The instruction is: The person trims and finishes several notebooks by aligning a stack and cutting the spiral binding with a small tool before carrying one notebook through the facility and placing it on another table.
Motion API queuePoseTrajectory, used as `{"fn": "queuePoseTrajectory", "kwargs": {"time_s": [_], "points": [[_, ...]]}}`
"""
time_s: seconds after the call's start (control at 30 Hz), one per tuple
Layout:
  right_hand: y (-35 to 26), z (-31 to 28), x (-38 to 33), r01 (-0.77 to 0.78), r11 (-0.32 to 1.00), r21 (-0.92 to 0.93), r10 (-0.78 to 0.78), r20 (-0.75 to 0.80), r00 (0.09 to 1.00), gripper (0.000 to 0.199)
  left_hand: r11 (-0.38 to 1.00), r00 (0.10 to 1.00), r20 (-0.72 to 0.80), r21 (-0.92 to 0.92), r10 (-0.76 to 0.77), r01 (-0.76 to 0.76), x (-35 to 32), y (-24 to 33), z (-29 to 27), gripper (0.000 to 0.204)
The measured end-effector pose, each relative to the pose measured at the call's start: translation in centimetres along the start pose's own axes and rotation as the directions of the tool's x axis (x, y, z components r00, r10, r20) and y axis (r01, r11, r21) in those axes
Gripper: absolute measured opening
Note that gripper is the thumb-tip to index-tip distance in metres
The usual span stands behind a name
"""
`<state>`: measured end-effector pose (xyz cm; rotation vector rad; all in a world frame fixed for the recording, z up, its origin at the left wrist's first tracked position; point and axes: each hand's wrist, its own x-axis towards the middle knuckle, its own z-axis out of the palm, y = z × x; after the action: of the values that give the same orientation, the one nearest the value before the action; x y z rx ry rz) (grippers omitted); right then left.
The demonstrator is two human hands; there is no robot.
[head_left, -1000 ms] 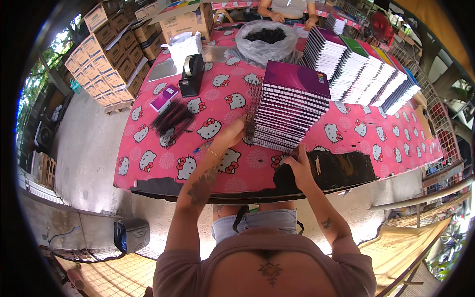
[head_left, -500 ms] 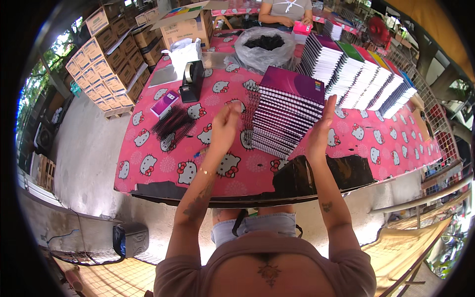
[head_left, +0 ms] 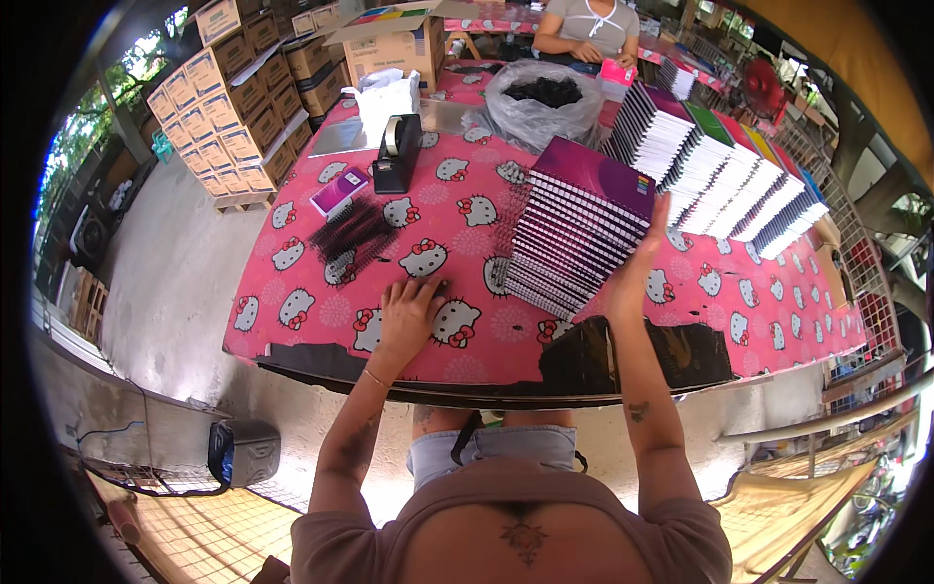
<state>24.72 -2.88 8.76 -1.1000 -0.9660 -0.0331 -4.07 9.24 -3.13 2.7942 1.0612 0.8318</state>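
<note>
A tall stack of purple-covered spiral notebooks (head_left: pixel 582 234) stands on the pink patterned table (head_left: pixel 467 341), its bound edges toward me. My right hand (head_left: pixel 637 263) is held upright with fingers straight, its palm against the right side of this stack. Palm down on the table left of the stack lies my left hand (head_left: pixel 411 311), fingers stretched out. Whatever is under its fingers is hidden. Beyond it are a bunch of loose black binding coils (head_left: pixel 355 234) and a small purple-and-white packet (head_left: pixel 341 191).
A black tape dispenser (head_left: pixel 397 164) and a white plastic bag (head_left: pixel 384 105) stand farther back. A clear bag with black contents (head_left: pixel 540 107) is at the far middle. Notebook stacks (head_left: pixel 725 180) line the right. A co-worker (head_left: pixel 589 39) sits opposite; cartons (head_left: pixel 229 117) are piled left.
My left hand has come down from beside the stack onto the table, nearer to me, its loosely closed fingers now spread. My right hand stays at the stack's side. The view has shifted slightly.
</note>
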Motion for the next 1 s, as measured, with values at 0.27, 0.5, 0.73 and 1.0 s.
{"fn": "queuePoseTrajectory", "kwargs": {"time_s": [0.27,0.5,0.73,1.0], "points": [[-12.3,3.4,9.9,0.484,0.855,-0.187,-0.26,0.653,0.711,0.034,-0.24,0.941,0.311,-0.931,-0.13,0.274,6.3,6.3,-10.7,0.044],[-10.6,11.1,14.1,0.586,0.722,-0.368,0.274,0.93,0.247,0.027,-0.229,0.909,0.417,-0.887,-0.019,0.402,10.3,13.2,-11.5,0.043],[-10.5,11.5,14.3,0.601,0.702,-0.382,0.283,0.924,0.257,0.021,-0.263,0.903,0.418,-0.886,-0.099,0.381,11.6,13.8,-10.5,0.037],[-10.1,11.2,14.2,0.593,0.718,-0.365,0.234,0.928,0.289,0.019,-0.215,0.925,0.374,-0.911,-0.075,0.351,11.3,14.0,-9.8,0.037]]}}
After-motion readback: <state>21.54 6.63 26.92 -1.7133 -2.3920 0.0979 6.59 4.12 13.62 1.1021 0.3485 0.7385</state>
